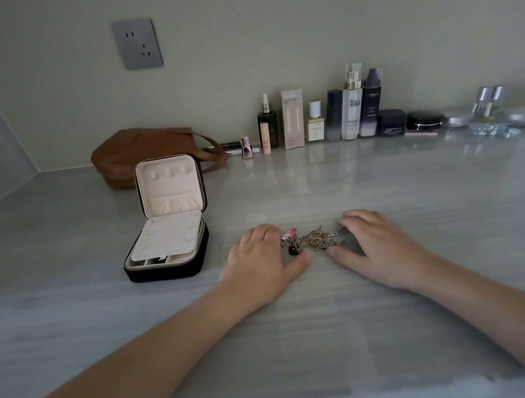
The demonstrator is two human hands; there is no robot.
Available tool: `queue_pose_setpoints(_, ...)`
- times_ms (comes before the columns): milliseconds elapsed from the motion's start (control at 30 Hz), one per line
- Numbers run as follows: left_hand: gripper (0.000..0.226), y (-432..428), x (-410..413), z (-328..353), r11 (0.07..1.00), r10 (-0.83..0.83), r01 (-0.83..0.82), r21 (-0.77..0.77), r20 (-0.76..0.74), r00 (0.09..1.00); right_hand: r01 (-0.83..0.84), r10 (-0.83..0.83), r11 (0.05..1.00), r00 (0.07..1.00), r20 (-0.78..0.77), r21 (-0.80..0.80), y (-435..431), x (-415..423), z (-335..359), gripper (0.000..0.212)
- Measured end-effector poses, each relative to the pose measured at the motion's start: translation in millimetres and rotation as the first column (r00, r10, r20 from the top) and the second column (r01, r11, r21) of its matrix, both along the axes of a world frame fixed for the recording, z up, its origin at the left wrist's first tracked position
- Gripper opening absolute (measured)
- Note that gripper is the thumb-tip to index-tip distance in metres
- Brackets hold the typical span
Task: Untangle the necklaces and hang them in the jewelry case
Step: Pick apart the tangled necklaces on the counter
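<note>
Where the tangle of silver-chain necklaces with red and black pendants (317,241) lies on the pale grey streaked stone counter (408,188), the left hand (261,263) and right hand (373,242) flank it, palms down, fingers loosely bent and touching its ends, thumbs spread, gripping nothing. The open black zip-edged jewelry case with cream lining (167,221) stands near the left hand. A broad stretch of counter separates the hands from the row of cosmetic bottles (349,111) along the back wall.

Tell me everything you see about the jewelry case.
The jewelry case is small, square and black outside with a zipper edge, lined in cream fabric. It stands open on the grey counter, its lid upright, showing three hooks and a gathered pocket. A cream panel lies tilted over the base compartments. Nothing hangs in it.
</note>
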State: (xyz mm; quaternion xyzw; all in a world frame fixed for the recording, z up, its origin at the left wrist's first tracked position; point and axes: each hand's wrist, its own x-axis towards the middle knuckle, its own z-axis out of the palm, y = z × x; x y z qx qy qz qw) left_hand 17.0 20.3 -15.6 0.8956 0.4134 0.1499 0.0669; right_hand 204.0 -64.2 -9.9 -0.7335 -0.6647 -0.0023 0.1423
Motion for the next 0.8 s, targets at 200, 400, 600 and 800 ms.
queue_pose_setpoints(200,0.071,-1,-2,-3,1.000,-0.019,0.019,-0.003,0.013,1.000,-0.010,0.010,1.000,1.000,0.020,0.003,0,-1,-2,0.063)
queue_pose_setpoints(400,0.066,5,-1,9,0.996,-0.054,0.055,-0.064,0.016,0.998,-0.039,0.037,0.996,0.999,-0.026,-0.086,8,5,12,0.066)
queue_pose_setpoints(600,0.071,13,3,18,0.981,-0.119,0.128,-0.147,0.073,0.990,-0.197,0.178,0.976,0.966,-0.187,-0.090,22,12,20,0.064)
queue_pose_setpoints(800,0.059,14,-9,14,0.956,-0.067,0.138,-0.259,0.268,0.961,-0.218,0.227,0.974,0.941,-0.250,0.066,19,17,6,0.075)
